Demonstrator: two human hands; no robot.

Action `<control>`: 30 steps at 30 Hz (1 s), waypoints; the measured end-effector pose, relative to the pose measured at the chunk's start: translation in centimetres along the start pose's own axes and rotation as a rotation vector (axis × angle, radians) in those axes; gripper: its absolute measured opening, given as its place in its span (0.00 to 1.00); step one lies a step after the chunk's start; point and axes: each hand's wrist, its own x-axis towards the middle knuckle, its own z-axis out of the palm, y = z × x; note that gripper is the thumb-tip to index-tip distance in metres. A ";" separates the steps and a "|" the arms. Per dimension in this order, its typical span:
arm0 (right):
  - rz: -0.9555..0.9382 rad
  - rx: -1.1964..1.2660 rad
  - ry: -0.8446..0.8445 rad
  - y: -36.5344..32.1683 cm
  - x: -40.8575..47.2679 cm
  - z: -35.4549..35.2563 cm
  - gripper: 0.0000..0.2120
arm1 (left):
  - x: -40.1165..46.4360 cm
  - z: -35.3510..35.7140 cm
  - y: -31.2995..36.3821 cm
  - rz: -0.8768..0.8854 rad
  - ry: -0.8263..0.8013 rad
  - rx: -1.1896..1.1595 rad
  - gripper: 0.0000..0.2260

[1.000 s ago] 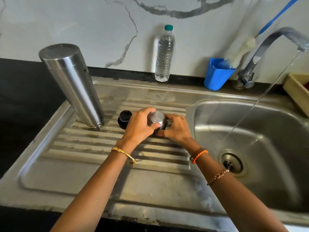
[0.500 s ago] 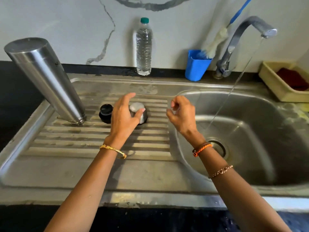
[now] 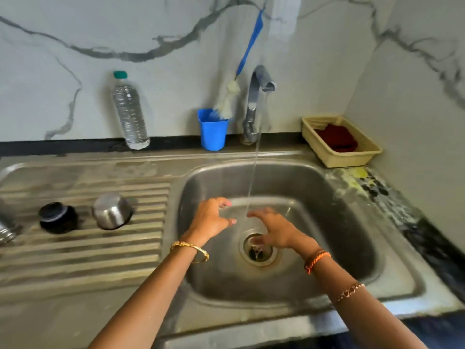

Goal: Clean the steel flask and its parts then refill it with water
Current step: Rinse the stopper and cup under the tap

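Hands reach over the sink bowl [image 3: 352,248] from the near edge. The left hand [image 3: 210,219] and the right hand [image 3: 274,229] hold nothing, fingers loosely spread toward each other, with the thin stream of water [image 3: 254,172] falling between them above the drain [image 3: 258,249]. To the left, on the ribbed draining board [image 3: 88,253], a steel cup [image 3: 112,210] sits upside down beside a black stopper [image 3: 56,216]. The steel flask [image 3: 6,227] shows only at the left edge. Farther back stand a tap [image 3: 255,104], a blue cup [image 3: 212,131] holding a brush [image 3: 227,100], a plastic bottle [image 3: 129,112] and a beige basket [image 3: 352,157].
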 end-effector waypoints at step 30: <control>0.161 0.175 0.481 2.3 18.4 -13.0 0.27 | 11.1 4.1 5.2 -0.142 0.264 -0.221 0.04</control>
